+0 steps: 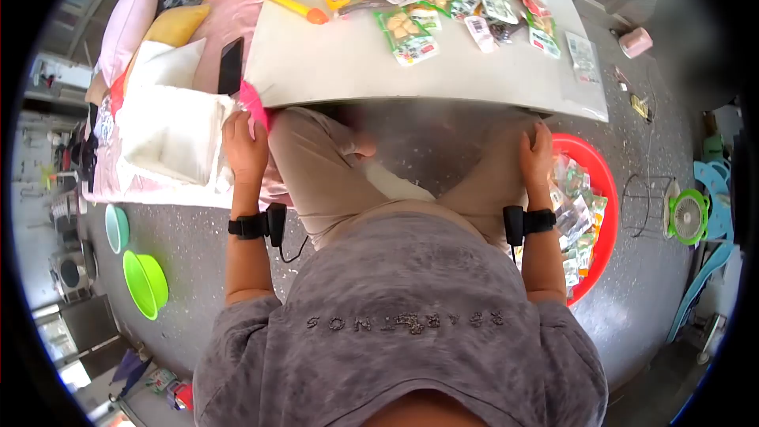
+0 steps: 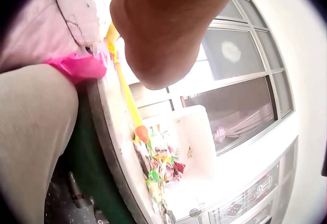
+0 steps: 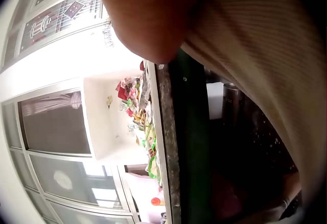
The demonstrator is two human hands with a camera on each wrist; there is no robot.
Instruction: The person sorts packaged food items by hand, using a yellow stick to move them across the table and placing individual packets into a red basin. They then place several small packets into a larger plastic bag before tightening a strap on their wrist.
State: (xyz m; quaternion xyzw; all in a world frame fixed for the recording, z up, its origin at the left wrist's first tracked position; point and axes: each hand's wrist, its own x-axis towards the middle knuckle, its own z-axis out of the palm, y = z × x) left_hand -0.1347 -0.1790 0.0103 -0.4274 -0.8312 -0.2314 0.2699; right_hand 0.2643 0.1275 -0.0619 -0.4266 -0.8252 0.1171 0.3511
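My left hand (image 1: 245,146) is beside my left knee with its fingers relaxed and nothing in them. A bright pink plastic bag (image 1: 254,104) is right at its fingertips, and a white foam box (image 1: 170,136) lies just left of it. My right hand (image 1: 537,156) rests at my right knee, fingers loose and holding nothing. Close to its right, a red basin (image 1: 607,205) on the floor holds many small packets. Ahead of both hands, colourful sealed food packets (image 1: 405,34) are heaped on the far part of the pale table (image 1: 340,71).
A yellow stick with an orange tip (image 1: 277,0) lies across the table's left corner. A black phone (image 1: 231,66) lies on the pink-covered bed. A clear packet (image 1: 582,58) is at the table's right edge. Green basins (image 1: 145,285) and a green fan (image 1: 686,217) stand farther out.
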